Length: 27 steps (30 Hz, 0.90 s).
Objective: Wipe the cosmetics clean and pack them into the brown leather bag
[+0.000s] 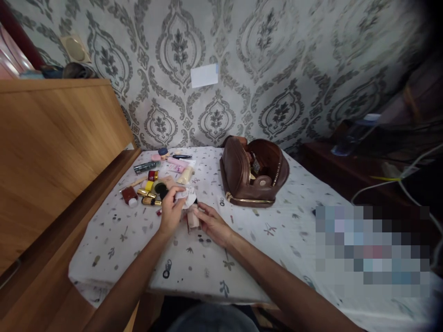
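My left hand (170, 210) is closed on a white, crumpled wipe-like cloth (190, 197) with faint print. Just to its right and lower, the fingers of my right hand (215, 224) are closed on a small beige-pink bottle-like item (193, 218), which touches or nearly touches the cloth. Its exact kind is partly hidden by the fingers. Behind and left of my hands lie several cosmetics: a dark red bottle with a white cap (129, 196), gold-and-black tubes (151, 201), a pink tube (177, 164), a cream tube (185, 175) and a dark patterned cylinder (146, 167).
An unzipped brown leather cosmetic bag (238, 177) stands right of my hands, with items inside. The tablecloth (194, 267) is white with small prints. A wooden cabinet (62, 152) borders the left. At right are a plastic bottle (356, 133), white cables (377, 182) and a pixelated patch.
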{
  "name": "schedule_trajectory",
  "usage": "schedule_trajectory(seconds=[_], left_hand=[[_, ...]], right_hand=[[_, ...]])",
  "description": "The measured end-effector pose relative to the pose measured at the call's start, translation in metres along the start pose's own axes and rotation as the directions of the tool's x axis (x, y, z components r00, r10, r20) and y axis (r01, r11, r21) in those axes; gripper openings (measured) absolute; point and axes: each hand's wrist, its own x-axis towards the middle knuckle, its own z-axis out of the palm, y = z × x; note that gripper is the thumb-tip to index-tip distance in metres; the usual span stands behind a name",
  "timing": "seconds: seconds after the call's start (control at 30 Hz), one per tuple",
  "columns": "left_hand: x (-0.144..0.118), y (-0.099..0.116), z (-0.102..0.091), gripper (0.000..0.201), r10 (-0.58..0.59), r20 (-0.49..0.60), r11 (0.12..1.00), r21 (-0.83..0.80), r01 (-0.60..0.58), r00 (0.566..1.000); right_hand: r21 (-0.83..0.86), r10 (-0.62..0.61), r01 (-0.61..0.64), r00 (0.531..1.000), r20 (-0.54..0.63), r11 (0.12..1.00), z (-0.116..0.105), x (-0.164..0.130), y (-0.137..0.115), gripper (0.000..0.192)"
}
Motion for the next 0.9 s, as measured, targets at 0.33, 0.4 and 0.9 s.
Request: schedule_trajectory(seconds=[0.33,0.4,0.9], left_hand=[[-0.005,0.008,0.004,0.021,0.134,0.23,0.961,0.206,-0.182,0.964],[-0.005,0.008,0.003,0.02,0.136,0.282,0.954,0.222,-0.202,0.95],[-0.002,0.033,-0.011,0.02,0.036,0.613,0.997,0.035,-0.072,0.789]], right_hand=[[0.095,-0.128,0.139,0.985,-0.115,0.986,-0.006,0.006,-0.007,0.03],[0.105,-0.141,0.157,0.979,-0.144,0.982,-0.007,0.007,-0.007,0.03],[0.025,-0.162,0.174,0.953,-0.256,0.984,-0.018,0.011,-0.012,0.032]])
